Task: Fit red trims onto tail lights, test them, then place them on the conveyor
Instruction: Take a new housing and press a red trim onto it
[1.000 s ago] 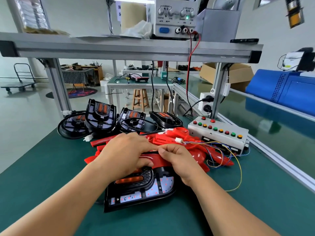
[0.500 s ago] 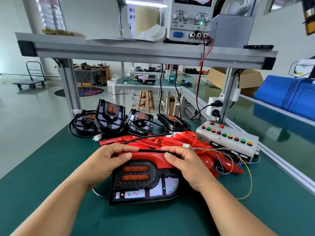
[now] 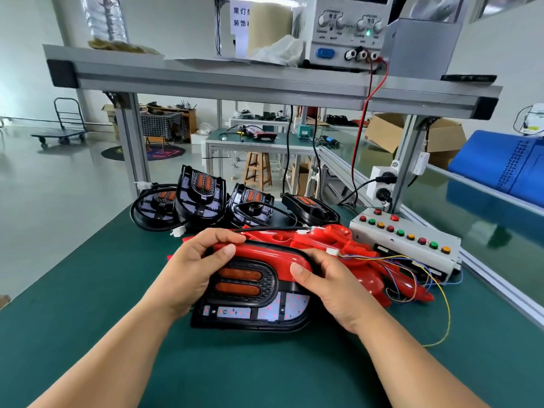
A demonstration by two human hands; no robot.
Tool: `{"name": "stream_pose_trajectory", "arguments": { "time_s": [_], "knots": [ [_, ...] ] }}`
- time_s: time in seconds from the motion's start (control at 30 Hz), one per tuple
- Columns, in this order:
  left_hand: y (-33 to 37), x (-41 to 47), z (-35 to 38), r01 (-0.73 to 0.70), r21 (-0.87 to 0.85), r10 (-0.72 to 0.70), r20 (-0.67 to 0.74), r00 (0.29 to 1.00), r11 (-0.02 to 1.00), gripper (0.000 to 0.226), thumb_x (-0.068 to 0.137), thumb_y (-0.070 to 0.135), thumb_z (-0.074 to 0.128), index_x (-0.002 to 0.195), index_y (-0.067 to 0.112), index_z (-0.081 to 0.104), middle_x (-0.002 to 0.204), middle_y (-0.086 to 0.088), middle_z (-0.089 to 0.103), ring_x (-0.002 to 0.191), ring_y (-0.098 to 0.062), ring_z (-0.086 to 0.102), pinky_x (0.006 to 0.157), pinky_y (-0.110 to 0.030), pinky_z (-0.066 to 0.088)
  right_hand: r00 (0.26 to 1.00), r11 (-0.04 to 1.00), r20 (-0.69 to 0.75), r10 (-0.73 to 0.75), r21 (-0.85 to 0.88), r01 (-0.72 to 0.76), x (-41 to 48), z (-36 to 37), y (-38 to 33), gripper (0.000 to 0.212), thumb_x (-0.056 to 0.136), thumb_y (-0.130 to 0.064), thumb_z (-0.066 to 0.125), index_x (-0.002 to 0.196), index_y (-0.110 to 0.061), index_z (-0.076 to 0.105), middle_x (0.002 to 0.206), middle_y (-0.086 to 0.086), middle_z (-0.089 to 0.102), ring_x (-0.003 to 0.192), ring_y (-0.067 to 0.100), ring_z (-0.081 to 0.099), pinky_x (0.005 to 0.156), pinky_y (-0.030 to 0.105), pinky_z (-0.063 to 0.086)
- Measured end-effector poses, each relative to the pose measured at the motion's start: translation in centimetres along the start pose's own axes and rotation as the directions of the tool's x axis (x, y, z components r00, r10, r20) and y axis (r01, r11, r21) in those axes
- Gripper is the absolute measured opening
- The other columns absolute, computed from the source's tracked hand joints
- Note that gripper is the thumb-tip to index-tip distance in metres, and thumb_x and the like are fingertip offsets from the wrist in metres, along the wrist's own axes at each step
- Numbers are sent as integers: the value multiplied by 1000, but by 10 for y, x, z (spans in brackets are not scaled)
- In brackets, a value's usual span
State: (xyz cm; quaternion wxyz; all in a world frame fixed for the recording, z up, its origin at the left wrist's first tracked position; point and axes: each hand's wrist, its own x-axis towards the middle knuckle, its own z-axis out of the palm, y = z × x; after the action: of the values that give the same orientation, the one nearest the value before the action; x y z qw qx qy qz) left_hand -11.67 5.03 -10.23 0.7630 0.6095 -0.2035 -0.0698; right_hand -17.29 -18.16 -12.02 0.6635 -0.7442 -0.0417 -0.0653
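A black tail light [image 3: 250, 307] with two orange bars stands tilted on the green bench in front of me. A glossy red trim [image 3: 265, 254] lies along its top edge. My left hand [image 3: 191, 269] grips the light's left end, thumb pressing on the trim. My right hand [image 3: 332, 287] grips the right end, thumb on the trim's right corner. Behind the light lies a pile of loose red trims [image 3: 353, 251]. Several more black tail lights [image 3: 203, 198] stand at the bench's far edge.
A white test box [image 3: 406, 240] with coloured buttons and thin loose wires sits to the right. The glass-sided conveyor [image 3: 471, 207] runs along the right. An aluminium shelf [image 3: 265, 83] overhead carries a power supply [image 3: 347, 30] with red and black leads.
My hands have slid outward from the middle of the trim to the light's two ends. The light now stands more upright, its orange bars uncovered.
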Motion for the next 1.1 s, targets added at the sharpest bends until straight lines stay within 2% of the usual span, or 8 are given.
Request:
{"name": "stream_pose_trajectory", "arguments": {
  "time_s": [0.17, 0.27, 0.4, 0.53, 0.7, 0.83, 0.9, 1.1],
  "knots": [
    [-3, -1, 7, 15, -26, -14, 6, 1000, 1000, 19, 86, 28, 56, 96, 21, 70, 92, -15, 73, 79, -37, 73, 61, -46, 60, 1000, 996, -17, 10, 94, -8, -1, 5, 2, 60, 67, -51, 77, 116, -19, 62, 110, 1, 73, 102, 16, 69, 82, 24, 54],
    [-4, 1, 8, -17, -70, 17, -4, 1000, 997, 23, 86, 24, 56, 105, 25, 68, 99, -10, 72, 81, -41, 72, 63, -50, 59, 999, 987, -33, 6, 161, -1, 0, 6, 2, 50, 72, -38, 77, 115, -16, 64, 107, 2, 74, 99, 17, 70, 80, 22, 54],
    [-5, 3, 9, -29, -117, 28, -10, 1000, 993, 27, 83, 20, 59, 108, 27, 68, 98, -1, 71, 80, -42, 72, 63, -52, 59, 999, 976, -44, 20, 219, -10, 0, 7, 2, 55, 63, -36, 78, 113, -16, 64, 103, 1, 75, 95, 15, 71, 78, 21, 54],
    [-5, 4, 7, -3, -134, 1, -18, 1000, 991, 26, 82, 21, 60, 105, 26, 69, 96, -3, 73, 79, -44, 72, 62, -53, 59, 999, 972, -38, 8, 236, 1, 1, 7, -2, 49, 65, -30, 75, 109, -12, 63, 97, 1, 75, 89, 13, 69, 77, 22, 55],
    [-4, 5, 8, 20, -141, -23, -22, 999, 990, 19, 83, 20, 60, 102, 22, 64, 95, -14, 73, 78, -49, 70, 61, -55, 58, 1000, 972, -27, 6, 236, 1, 0, 6, -5, 47, 69, -25, 73, 111, -9, 62, 99, 3, 74, 91, 16, 69, 79, 23, 55],
    [-4, 7, 7, -1, -141, -10, -78, 997, 990, 14, 91, 11, 56, 94, 23, 62, 94, -9, 72, 74, -47, 70, 61, -60, 57, 1000, 976, -30, 5, 216, 2, -1, 7, -6, 46, 70, -27, 73, 112, -10, 62, 101, 3, 74, 92, 16, 70, 79, 24, 55],
    [-4, 7, 8, -4, -158, -10, -89, 996, 988, 13, 88, 12, 58, 89, 24, 62, 91, -6, 72, 72, -45, 70, 60, -61, 57, 1000, 981, -29, 8, 192, -3, -1, 8, -7, 47, 70, -30, 73, 113, -11, 62, 103, 4, 75, 94, 17, 71, 80, 25, 55],
    [-2, 5, 8, 72, -235, -89, -63, 994, 969, 19, 79, 18, 65, 98, 22, 65, 95, -13, 73, 76, -51, 70, 59, -59, 56, 997, 976, -72, 21, 219, -4, -3, 5, -10, 56, 64, -35, 80, 112, -12, 66, 106, 7, 74, 97, 22, 71, 80, 27, 56]
  ]
}}
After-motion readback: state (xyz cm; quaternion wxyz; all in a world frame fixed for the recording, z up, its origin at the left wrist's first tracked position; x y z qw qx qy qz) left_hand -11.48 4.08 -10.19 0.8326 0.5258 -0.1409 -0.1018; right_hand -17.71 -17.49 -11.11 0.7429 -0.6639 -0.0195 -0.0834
